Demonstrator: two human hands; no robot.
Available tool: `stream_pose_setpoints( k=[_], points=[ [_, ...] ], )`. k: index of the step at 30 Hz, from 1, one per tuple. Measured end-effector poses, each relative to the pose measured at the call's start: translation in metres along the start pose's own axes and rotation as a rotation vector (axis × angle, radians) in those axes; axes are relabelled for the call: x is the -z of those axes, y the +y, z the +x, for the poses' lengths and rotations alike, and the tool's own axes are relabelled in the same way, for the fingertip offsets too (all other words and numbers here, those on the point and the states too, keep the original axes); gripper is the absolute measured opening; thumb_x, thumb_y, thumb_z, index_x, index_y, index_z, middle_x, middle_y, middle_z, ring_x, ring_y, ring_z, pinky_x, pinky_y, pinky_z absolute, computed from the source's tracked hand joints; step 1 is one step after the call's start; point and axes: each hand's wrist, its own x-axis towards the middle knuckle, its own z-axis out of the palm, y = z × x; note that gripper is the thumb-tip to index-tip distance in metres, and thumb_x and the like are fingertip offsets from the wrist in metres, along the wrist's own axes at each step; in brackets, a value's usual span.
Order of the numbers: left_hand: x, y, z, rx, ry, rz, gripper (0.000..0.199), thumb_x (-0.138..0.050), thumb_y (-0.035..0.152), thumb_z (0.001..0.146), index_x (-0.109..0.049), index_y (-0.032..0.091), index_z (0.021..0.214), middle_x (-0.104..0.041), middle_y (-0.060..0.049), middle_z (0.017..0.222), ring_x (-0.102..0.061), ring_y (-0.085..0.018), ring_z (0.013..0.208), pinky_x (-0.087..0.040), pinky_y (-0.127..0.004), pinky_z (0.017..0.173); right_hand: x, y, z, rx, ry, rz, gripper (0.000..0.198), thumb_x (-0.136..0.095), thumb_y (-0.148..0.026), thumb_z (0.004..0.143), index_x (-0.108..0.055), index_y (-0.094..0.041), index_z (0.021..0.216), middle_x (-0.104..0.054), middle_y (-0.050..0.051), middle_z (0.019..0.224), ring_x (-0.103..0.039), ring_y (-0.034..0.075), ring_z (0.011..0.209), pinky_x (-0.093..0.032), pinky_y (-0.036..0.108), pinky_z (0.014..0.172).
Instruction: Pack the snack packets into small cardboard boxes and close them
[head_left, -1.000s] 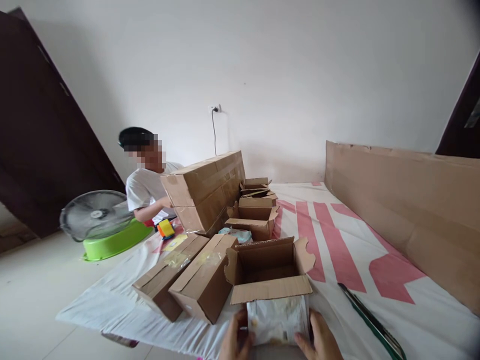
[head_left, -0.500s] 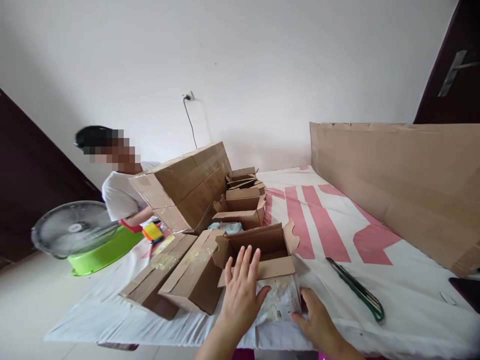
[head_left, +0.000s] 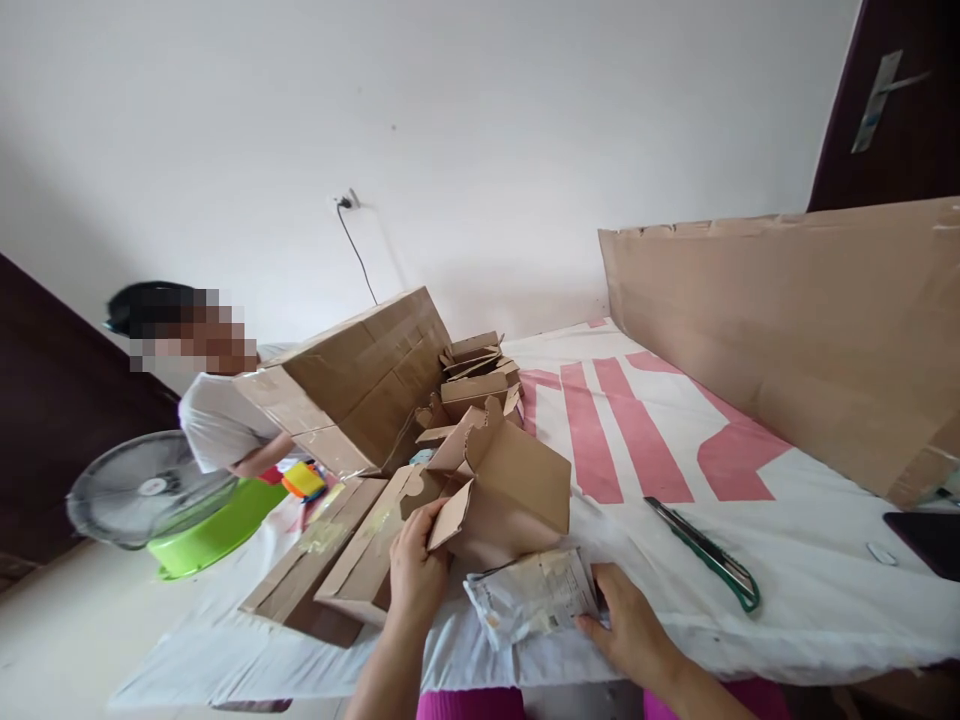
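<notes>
My left hand [head_left: 417,570] is closed on the near left edge of a small cardboard box [head_left: 517,490], which is tilted with its flaps spread. In front of that box lies a crumpled whitish plastic packet [head_left: 534,596] with a printed label. My right hand [head_left: 628,622] rests at the packet's right edge, thumb and fingers apart around its corner. Two taped cardboard boxes, the nearer one [head_left: 375,555] and the farther one [head_left: 315,570], lie left of my left hand. A green utility knife [head_left: 705,555] lies right of the packet.
Behind stand more opened small boxes [head_left: 476,385] and a large tilted carton [head_left: 352,385]. A person [head_left: 229,420] sits at the left beside a fan [head_left: 150,490] and a green tub [head_left: 210,530]. A tall cardboard panel [head_left: 780,340] borders the right side; a dark phone-like object [head_left: 930,543] lies near it.
My left hand has gone from spread over the box's front to gripping its left edge. The box has tipped and shifted left, baring the packet. My right hand stays by the packet.
</notes>
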Motion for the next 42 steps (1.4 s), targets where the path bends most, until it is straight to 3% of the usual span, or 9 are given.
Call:
stream_pose_setpoints(
  k=[4, 7, 10, 19, 24, 28, 33, 37, 42],
  points=[
    [-0.011, 0.023, -0.012, -0.049, 0.048, 0.204, 0.056, -0.044, 0.004, 0.065, -0.063, 0.022, 0.115, -0.068, -0.007, 0.113, -0.059, -0.027, 0.109, -0.040, -0.046, 0.098, 0.000, 0.003, -0.001, 0.015, -0.016, -0.021, 0.039, -0.062, -0.030, 0.079, -0.060, -0.016, 0.115, -0.065, 0.012, 0.109, -0.060, 0.028, 0.102, -0.048, 0.040, 0.089],
    [-0.025, 0.039, -0.024, -0.177, -0.112, 0.264, 0.065, -0.045, 0.001, 0.064, -0.057, 0.020, 0.126, -0.067, -0.008, 0.117, -0.058, -0.027, 0.110, -0.041, -0.046, 0.097, -0.001, 0.006, -0.001, 0.021, -0.006, -0.036, 0.037, -0.062, -0.033, 0.080, -0.060, -0.016, 0.113, -0.064, 0.012, 0.108, -0.060, 0.028, 0.101, -0.049, 0.040, 0.087],
    [-0.034, 0.047, -0.030, -0.272, -0.226, 0.254, 0.056, -0.050, 0.003, 0.069, -0.059, 0.019, 0.123, -0.068, -0.008, 0.113, -0.059, -0.027, 0.108, -0.042, -0.045, 0.096, -0.003, 0.010, 0.000, 0.036, 0.033, -0.056, 0.036, -0.061, -0.033, 0.081, -0.059, -0.016, 0.113, -0.065, 0.012, 0.109, -0.060, 0.028, 0.102, -0.050, 0.040, 0.087],
    [-0.029, 0.046, -0.034, -0.299, -0.279, 0.244, 0.047, -0.060, 0.009, 0.074, -0.058, 0.018, 0.120, -0.066, -0.009, 0.121, -0.058, -0.028, 0.114, -0.041, -0.047, 0.101, -0.005, 0.018, 0.000, 0.011, 0.071, -0.099, 0.035, -0.057, -0.037, 0.083, -0.059, -0.017, 0.112, -0.067, 0.012, 0.106, -0.063, 0.028, 0.100, -0.052, 0.042, 0.087],
    [-0.037, 0.043, -0.056, -0.354, -0.242, 0.315, 0.064, -0.063, 0.016, 0.077, -0.044, 0.017, 0.138, -0.053, -0.013, 0.140, -0.042, -0.032, 0.136, -0.030, -0.054, 0.112, -0.007, 0.022, 0.001, 0.030, 0.086, -0.098, 0.036, -0.059, -0.038, 0.082, -0.059, -0.018, 0.111, -0.068, 0.012, 0.104, -0.064, 0.028, 0.098, -0.053, 0.042, 0.086],
    [-0.044, 0.034, -0.084, -0.395, -0.182, 0.320, 0.061, -0.061, 0.015, 0.079, -0.046, 0.020, 0.137, -0.049, -0.012, 0.145, -0.037, -0.032, 0.139, -0.027, -0.054, 0.114, -0.009, 0.030, -0.001, 0.024, 0.130, -0.063, 0.041, -0.061, -0.044, 0.081, -0.057, -0.018, 0.113, -0.069, 0.012, 0.103, -0.066, 0.028, 0.091, -0.055, 0.040, 0.079],
    [-0.054, 0.026, -0.104, -0.396, -0.069, 0.331, 0.060, -0.061, 0.018, 0.081, -0.047, 0.023, 0.139, -0.049, -0.009, 0.146, -0.037, -0.029, 0.140, -0.025, -0.049, 0.115, -0.014, 0.039, 0.001, 0.007, 0.149, -0.050, 0.065, -0.070, -0.047, 0.071, -0.051, -0.016, 0.125, -0.064, 0.018, 0.120, -0.063, 0.037, 0.107, -0.053, 0.050, 0.089],
    [-0.056, 0.025, -0.102, -0.394, -0.057, 0.353, 0.061, -0.063, 0.022, 0.080, -0.047, 0.024, 0.139, -0.046, -0.010, 0.149, -0.034, -0.032, 0.141, -0.025, -0.052, 0.113, -0.016, 0.038, 0.010, -0.026, 0.046, -0.043, 0.065, -0.073, -0.052, 0.065, -0.060, -0.017, 0.118, -0.069, 0.018, 0.111, -0.062, 0.041, 0.109, -0.049, 0.058, 0.093],
    [-0.056, 0.015, -0.104, -0.421, 0.049, 0.320, 0.053, -0.059, 0.024, 0.079, -0.053, 0.023, 0.132, -0.046, -0.013, 0.148, -0.031, -0.033, 0.143, -0.024, -0.054, 0.112, -0.008, 0.030, 0.024, -0.064, -0.062, -0.036, 0.053, -0.069, -0.057, 0.069, -0.068, -0.018, 0.105, -0.072, 0.019, 0.102, -0.065, 0.039, 0.108, -0.052, 0.049, 0.093]
  ],
)
